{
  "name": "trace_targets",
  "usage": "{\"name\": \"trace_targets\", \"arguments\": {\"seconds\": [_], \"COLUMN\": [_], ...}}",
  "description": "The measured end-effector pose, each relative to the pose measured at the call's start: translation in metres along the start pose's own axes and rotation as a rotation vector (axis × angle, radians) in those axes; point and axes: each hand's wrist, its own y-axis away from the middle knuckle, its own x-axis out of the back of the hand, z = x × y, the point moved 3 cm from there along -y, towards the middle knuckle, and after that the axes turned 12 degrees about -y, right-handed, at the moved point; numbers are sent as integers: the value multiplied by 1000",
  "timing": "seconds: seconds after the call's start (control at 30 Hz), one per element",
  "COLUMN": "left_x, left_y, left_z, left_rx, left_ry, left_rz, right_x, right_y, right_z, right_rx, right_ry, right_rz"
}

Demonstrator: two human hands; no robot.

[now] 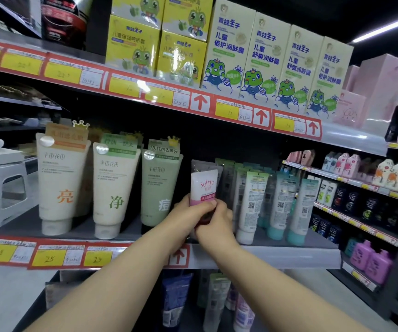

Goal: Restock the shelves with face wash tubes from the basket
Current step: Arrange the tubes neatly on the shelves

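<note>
A white-and-pink face wash tube (204, 185) marked "Softto" stands upright, crimped end up, in a gap on the middle shelf (277, 254) of a shop aisle, gripped at its lower half by both hands. The left hand (188, 213) curls round the tube from the left, fingertips on its pink band; the right hand (217, 224) closes on it from the right and below, hiding the cap end, so whether the tube touches the shelf cannot be told.

Just left of the gap stand three large tubes on their caps: a cream tube (60, 185), a white tube (113, 188) with green lettering and a pale green tube (159, 188). To the right, slim white tubes (250, 202) and teal-capped tubes (298, 207) stand in rows with their backs to the aisle.

The grey shelf lip carries yellow price labels (49, 257) in red frames, handwritten, and a red arrow tag (178, 256) partly behind the left forearm. On the upper shelf (351, 137) sit yellow boxes (133, 44) and tall cream boxes (260, 58) printed with a cartoon frog, then pink boxes (380, 92) at the far end. More tubes (217, 300) fill the tier below.

A neighbouring rack (361, 226) at the right holds dark and pink bottles. A white plastic stool (4, 188) stands at the left, and a strip light (385, 27) crosses the dark ceiling.
</note>
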Motion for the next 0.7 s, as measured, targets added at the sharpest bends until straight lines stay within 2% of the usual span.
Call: {"name": "trace_targets", "arguments": {"seconds": [0.13, 0.27, 0.5, 0.7], "left_x": [0, 0, -6, -10], "left_y": [1, 4, 20, 26], "left_z": [1, 1, 3, 10], "left_rx": [15, 49, -73, -73], "left_ry": [3, -16, -289, -388], "left_rz": [46, 141, 242, 197], "right_x": [-2, -3, 7, 14], "right_y": [0, -2, -8, -7], "right_z": [0, 1, 1, 2], "right_rx": [7, 14, -64, -58], "right_ry": [-62, -2, 2, -38], "right_rz": [-8, 8, 201, 86]}}
